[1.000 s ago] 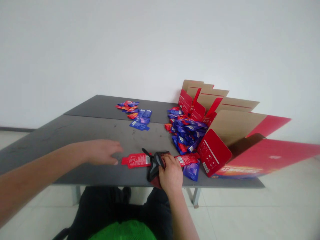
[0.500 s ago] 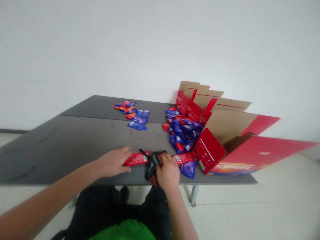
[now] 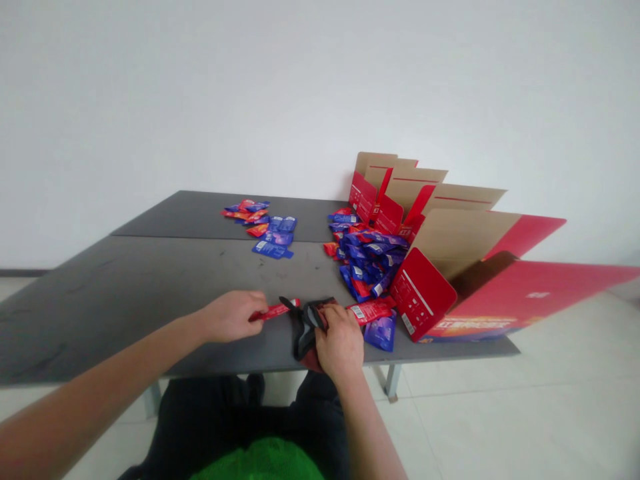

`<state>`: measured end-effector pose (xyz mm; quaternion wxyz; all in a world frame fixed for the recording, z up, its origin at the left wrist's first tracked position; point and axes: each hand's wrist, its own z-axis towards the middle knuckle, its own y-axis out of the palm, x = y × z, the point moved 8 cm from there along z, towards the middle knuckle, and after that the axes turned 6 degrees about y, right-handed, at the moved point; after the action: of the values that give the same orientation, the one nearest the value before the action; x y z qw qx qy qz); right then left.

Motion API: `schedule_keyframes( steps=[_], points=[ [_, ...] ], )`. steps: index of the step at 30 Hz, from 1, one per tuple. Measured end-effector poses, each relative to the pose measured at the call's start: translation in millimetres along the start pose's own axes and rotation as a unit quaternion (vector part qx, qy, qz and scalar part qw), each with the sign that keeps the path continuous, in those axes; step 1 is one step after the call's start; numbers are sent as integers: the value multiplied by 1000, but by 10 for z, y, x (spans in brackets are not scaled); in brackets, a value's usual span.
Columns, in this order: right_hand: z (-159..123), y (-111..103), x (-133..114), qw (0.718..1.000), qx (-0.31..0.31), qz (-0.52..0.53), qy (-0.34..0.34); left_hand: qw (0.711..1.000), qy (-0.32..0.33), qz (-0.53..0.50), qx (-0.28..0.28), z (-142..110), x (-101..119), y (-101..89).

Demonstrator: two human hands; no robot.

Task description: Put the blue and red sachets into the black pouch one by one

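Observation:
My left hand is closed on one end of a red packet, which is tilted up so that only a narrow band shows. Its other end meets a black and dark-red hand tool with a thin black projecting piece; its exact kind is unclear. My right hand is wrapped over the right side of this tool at the table's front edge. Beyond its knuckles lies another red packet with a white label, partly over a purple pouch. Whether the two red pieces join beneath the tool is hidden.
A heap of blue and red pouches lies right of centre. Open red cardboard boxes line the right side, their flaps sticking up. A smaller group of pouches lies farther back on the grey table. Behind stands a white wall.
The red packet at my left hand has turned from lying flat to nearly edge-on, its near part lifted. My right hand stays on the tool. The view has shifted slightly.

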<state>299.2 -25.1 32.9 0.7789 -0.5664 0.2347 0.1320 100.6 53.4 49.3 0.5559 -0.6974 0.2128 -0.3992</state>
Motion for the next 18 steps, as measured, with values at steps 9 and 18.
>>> schedule_keyframes(
  steps=[9,18],
  points=[
    [-7,8,10,1000,-5,14,5,993,-40,-107,30,119,-460,122],
    [-5,1,9,1000,-7,21,13,986,-39,-155,-52,-24,-567,85]
  ],
)
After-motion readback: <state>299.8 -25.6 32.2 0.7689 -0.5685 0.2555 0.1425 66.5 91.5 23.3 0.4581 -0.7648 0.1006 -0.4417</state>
